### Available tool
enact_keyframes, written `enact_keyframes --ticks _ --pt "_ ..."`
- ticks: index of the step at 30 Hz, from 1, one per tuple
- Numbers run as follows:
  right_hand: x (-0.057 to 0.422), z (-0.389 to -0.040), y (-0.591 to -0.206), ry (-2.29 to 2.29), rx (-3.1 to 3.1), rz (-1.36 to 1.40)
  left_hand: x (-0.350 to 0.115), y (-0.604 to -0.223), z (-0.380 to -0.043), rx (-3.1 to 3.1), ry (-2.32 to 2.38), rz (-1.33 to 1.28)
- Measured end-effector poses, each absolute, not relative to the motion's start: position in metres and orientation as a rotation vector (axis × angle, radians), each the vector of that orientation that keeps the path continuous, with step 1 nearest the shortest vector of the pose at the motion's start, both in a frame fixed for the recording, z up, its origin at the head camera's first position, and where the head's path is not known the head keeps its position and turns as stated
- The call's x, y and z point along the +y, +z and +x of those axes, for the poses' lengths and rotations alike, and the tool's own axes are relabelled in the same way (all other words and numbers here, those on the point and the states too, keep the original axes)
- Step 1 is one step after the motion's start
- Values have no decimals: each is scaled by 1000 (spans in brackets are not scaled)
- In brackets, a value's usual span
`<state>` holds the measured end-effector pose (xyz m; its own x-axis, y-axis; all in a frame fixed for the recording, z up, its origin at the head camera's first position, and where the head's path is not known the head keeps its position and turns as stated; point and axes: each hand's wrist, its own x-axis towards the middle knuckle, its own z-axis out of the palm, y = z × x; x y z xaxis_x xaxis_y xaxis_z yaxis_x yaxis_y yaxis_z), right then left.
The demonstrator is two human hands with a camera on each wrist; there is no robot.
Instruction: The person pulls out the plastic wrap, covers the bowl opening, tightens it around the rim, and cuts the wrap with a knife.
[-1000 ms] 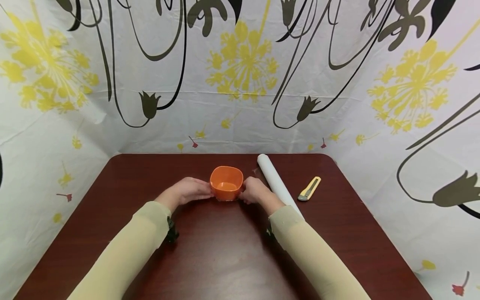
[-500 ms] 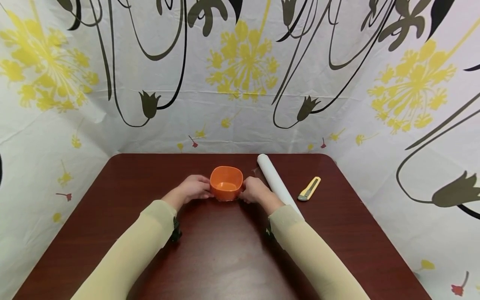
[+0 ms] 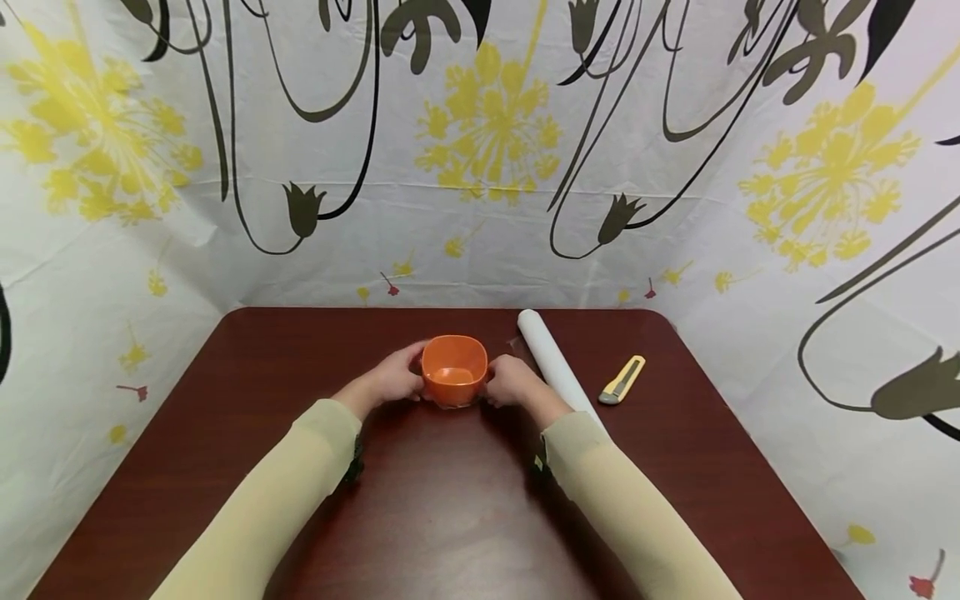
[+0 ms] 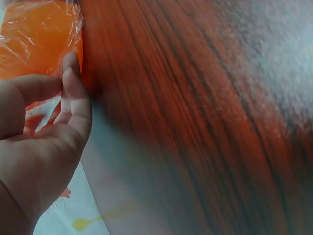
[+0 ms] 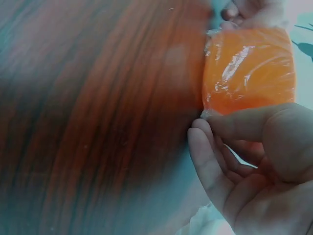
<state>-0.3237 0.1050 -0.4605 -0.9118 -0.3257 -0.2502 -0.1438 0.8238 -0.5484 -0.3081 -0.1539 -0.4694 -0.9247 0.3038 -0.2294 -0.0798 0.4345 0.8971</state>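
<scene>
An orange bowl point(image 3: 454, 371) with rounded square sides stands toward the far middle of the table, between the two hands. Clear plastic wrap point(image 5: 237, 66) clings to its outside, wrinkled and shiny in both wrist views. On the bowl's left side, the left hand point(image 3: 392, 379) pinches the wrap's edge between thumb and fingertips, close against the wall. The right hand point(image 3: 516, 385) does likewise at the right side, its thumb and forefinger meeting at the film's gathered corner. Seen from the right wrist, the left hand's fingers point(image 5: 234, 12) lie at the bowl's opposite side.
A long white roll point(image 3: 557, 360) lies slantwise behind the right hand, partly covered by that forearm. Farther right is a yellow utility knife point(image 3: 622, 381). The dark red wooden table point(image 3: 465, 517) ends at a patterned cloth backdrop point(image 3: 345, 275).
The left hand has shifted right and slightly away from the body, its fingers now higher along the bowl's left side. The right hand stays nearly in place. The head view has shifted slightly.
</scene>
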Motion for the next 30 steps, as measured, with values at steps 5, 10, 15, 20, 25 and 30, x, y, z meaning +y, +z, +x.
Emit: enact_keyframes --ticks 5,10,15,20,25,30 --pt "107 -322 -462 -1009 2585 -289 -154 -470 -308 2363 1461 219" --pt "109 -323 -461 -1082 2540 -319 -152 -470 -308 2463 1421 240" --pt "107 -325 -458 -864 2709 -390 -147 -469 -305 2534 1371 247" --pt "105 -328 -455 -615 2859 -450 -143 -471 -304 2588 1333 234" --pt "104 -330 -455 -510 2903 -480 -144 -473 -305 2605 1325 181" --pt "103 -329 -455 -467 2932 -491 -143 -478 -305 2642 1334 135"
